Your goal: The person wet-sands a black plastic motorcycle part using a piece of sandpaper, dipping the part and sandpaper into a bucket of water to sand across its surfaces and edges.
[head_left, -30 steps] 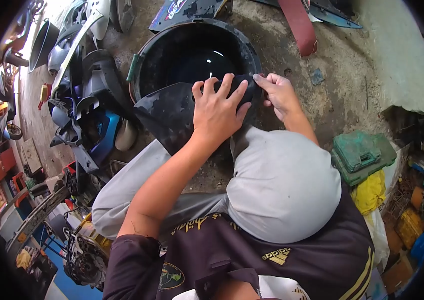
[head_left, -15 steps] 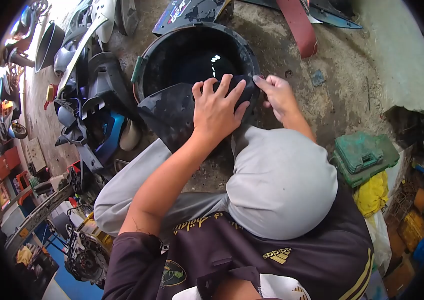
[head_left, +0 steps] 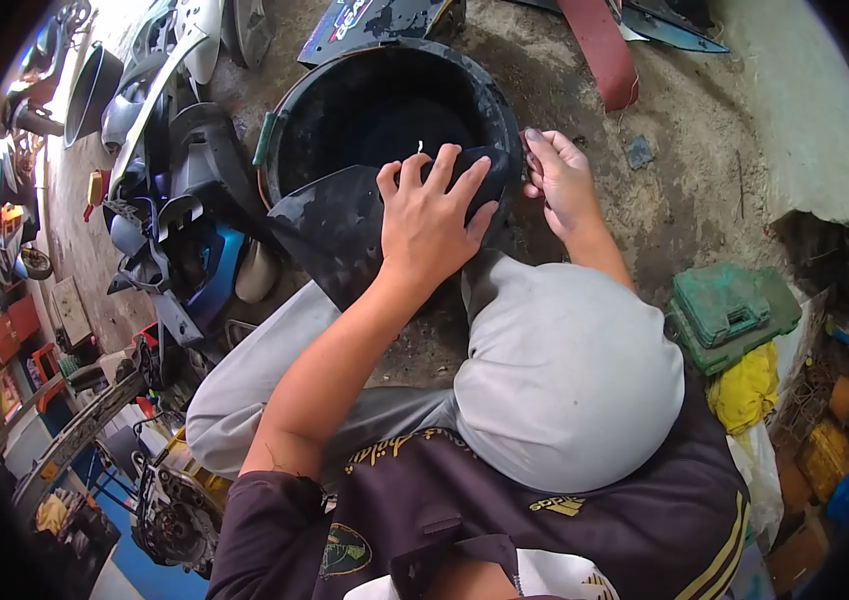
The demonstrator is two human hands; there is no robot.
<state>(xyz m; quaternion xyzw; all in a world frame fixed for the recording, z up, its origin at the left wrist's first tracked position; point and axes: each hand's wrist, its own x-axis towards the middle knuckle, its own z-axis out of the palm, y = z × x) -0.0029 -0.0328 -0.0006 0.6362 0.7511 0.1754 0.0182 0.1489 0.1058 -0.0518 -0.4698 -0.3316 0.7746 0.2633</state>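
Note:
A black bucket (head_left: 289,125) with a green grip on its handle stands on the ground before me, dark inside. Across its near rim lies a wet dark panel (head_left: 329,225). My left hand (head_left: 434,215) rests on this panel with its fingers spread. Just outside the bucket's right rim is my right hand (head_left: 564,180), its fingers pinched together on a small reddish thing at the fingertips, too small to name.
Dark plastic vehicle panels (head_left: 209,160) are piled at the left. A printed panel (head_left: 374,25) lies beyond the bucket, a red strip (head_left: 599,55) at the upper right. Green cases (head_left: 724,305) and a yellow cloth (head_left: 747,390) sit at the right.
My right hand has moved slightly right, away from the bucket rim and the panel's edge. My left hand stays spread on the panel. The bright reflection inside the bucket has shrunk.

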